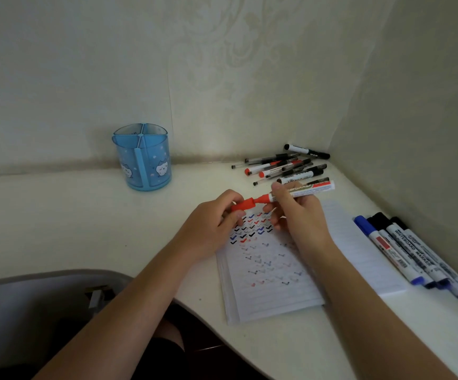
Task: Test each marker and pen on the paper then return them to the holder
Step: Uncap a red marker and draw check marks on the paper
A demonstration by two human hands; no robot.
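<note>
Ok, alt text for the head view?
Over tick-marked paper, the left hand grips the cap of a red marker, the right hand its barrel. A blue holder stands back left; loose pens lie behind, more markers at right.

The white bench [58, 229] fits into a corner and has a curved front edge. Walls [222, 78] with pale, faintly patterned wallpaper rise behind it and along its right side. Below its front edge, at the left, is a grey rounded surface [30, 297], possibly a chair.

paper [271, 294] top edge: under left hand [211, 223], right hand [299, 215] | red marker [314, 187] nib: inside cap [244, 205], unseen
</note>
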